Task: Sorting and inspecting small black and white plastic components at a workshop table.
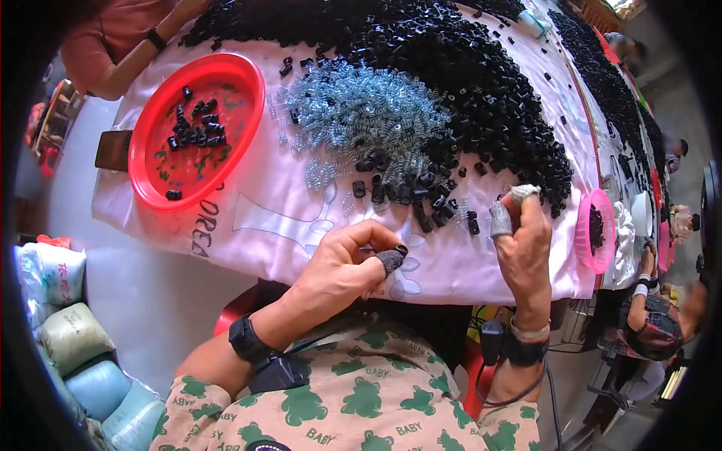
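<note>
My left hand (331, 267) is closed in a pinch near the table's front edge, with a grey cover on one fingertip. A small black plastic piece (401, 248) shows at its fingertips, mostly hidden. My right hand (524, 244) hovers beside the edge of the black pile, grey and whitish covers on its thumb and forefinger. Those two fingers are apart and nothing shows between them. Ahead of my hands lies a heap of small clear coil springs (368, 113). A large pile of black plastic parts (481, 90) surrounds its far and right sides, with several loose ones in front.
At the left, a red tray (252, 124) holds several black parts. A pink basket (611, 233) with dark pieces stands at the right edge of the pink cloth (278, 218). Stuffed bags (75, 338) sit at lower left. Co-workers are at far left (113, 45) and right (650, 327).
</note>
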